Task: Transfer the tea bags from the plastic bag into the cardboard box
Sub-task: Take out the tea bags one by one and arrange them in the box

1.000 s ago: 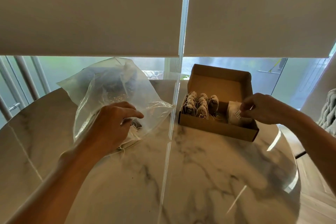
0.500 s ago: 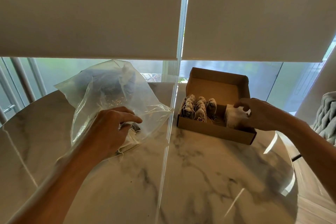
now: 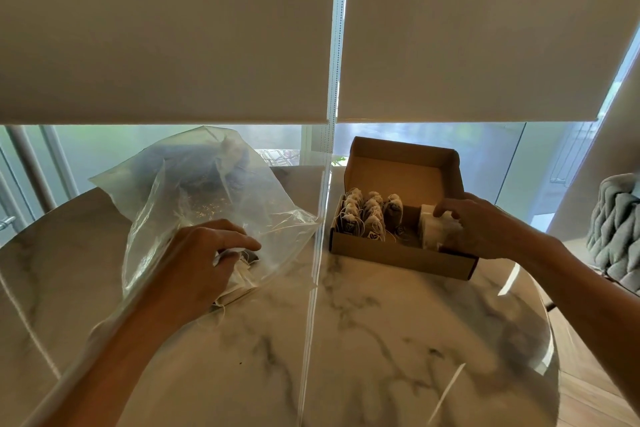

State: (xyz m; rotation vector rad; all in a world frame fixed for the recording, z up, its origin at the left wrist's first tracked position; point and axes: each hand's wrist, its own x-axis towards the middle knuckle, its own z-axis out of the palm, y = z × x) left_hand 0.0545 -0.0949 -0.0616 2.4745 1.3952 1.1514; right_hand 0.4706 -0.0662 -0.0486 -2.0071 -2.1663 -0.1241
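Note:
A clear plastic bag (image 3: 207, 184) lies crumpled on the left of the marble table (image 3: 381, 340). My left hand (image 3: 201, 267) is inside its mouth, thumb and fingers curled on pale tea bags with a dark tag (image 3: 249, 256). To the right stands an open cardboard box (image 3: 398, 255) with its lid up. Several tea bags (image 3: 367, 218) stand in rows in its left half. My right hand (image 3: 485, 229) reaches into the right half, fingers curled round a white bunch of tea bags (image 3: 433, 230).
A bead cord (image 3: 323, 201) hangs from the roller blinds down between bag and box. The round table's edge curves off at the right, with a grey knitted throw (image 3: 616, 229) beyond it. Window glass and a railing lie behind the table.
My right hand has gone from above the box's front right corner down into the box with the white tea bags. My left hand has stayed inside the plastic bag.

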